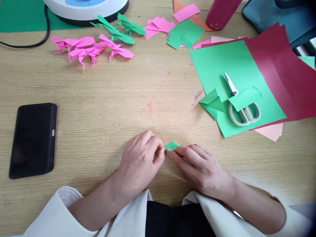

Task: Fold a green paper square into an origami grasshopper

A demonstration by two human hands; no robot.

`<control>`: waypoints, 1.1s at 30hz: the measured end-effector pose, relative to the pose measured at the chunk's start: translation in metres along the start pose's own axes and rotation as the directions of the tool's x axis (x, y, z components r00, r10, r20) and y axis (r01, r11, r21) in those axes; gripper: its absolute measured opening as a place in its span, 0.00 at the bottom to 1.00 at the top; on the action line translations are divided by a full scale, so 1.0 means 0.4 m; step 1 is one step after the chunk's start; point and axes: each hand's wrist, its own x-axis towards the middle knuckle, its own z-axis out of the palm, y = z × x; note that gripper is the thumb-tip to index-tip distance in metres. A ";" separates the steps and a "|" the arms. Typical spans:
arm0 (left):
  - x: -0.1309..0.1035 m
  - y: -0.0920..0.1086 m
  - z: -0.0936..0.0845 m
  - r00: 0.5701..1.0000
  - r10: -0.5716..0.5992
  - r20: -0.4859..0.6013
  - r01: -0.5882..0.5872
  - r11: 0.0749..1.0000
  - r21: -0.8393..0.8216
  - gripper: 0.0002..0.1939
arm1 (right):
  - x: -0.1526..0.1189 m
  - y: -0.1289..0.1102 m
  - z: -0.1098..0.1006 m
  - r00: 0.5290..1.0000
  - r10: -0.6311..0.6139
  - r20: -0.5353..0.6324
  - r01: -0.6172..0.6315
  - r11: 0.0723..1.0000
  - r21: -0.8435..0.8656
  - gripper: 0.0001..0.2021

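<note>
- Head cam (only view): your small folded green paper (172, 144) is b/w both hands, left of the scissors (244, 117) & nearer you, well apart from them.
- Your L hand (141, 161): thumb & fingertips together, looks clamped on the paper's left tip; exact contact partly hidden.
- Your R hand (203, 169): fingers clamped on its right part, index reaching along the near edge; thumb's mostly hidden.
- Handling (judgement): v. light, no real weight; thin paper but prob. stiffer where layers stack. Creases well, tears if yanked; not slippery, tho dry fingertips may slide a bit.
- Grip: pinch thick layered parts w/ R, keep L light on the narrow tip b/c it'd bend or crumple 1st. Fingertips only, no squeezing the middle.
- Nearby: green strip (244, 98) lies across the scissors; green sheet (214, 65) beneath them; half-folded green piece (212, 103) just left of them. Pink origami figures (85, 49) sit farther from you, well left of the scissors; phone (33, 140) far left.
</note>
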 end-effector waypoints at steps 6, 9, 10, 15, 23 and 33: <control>-0.001 0.002 0.008 1.000 0.001 -0.023 0.000 0.999 0.042 0.07 | 0.004 -0.004 -0.001 1.000 -0.012 0.016 0.013 0.999 -0.048 0.17; -0.002 -0.002 0.005 1.000 -0.001 -0.024 0.002 0.999 0.038 0.07 | 0.004 -0.005 0.000 1.000 -0.022 0.008 0.023 0.997 -0.067 0.15; -0.003 -0.005 0.003 1.000 0.005 -0.021 -0.004 1.000 0.026 0.08 | 0.003 -0.005 0.001 1.000 -0.024 0.004 0.024 0.997 -0.071 0.15; -0.029 -0.027 -0.012 0.993 0.113 -0.021 -0.114 0.991 -0.074 0.06 | 0.003 -0.005 0.004 1.000 -0.019 0.007 0.019 0.997 -0.078 0.14; -0.080 -0.050 -0.022 0.926 0.377 0.033 -0.379 0.920 0.103 0.19 | 0.007 -0.005 0.004 1.000 -0.029 -0.010 0.028 0.996 -0.086 0.13; -0.079 -0.039 -0.021 0.883 0.465 0.060 -0.464 0.849 0.255 0.17 | 0.002 -0.002 -0.014 0.995 -0.095 0.011 0.096 0.990 -0.108 0.16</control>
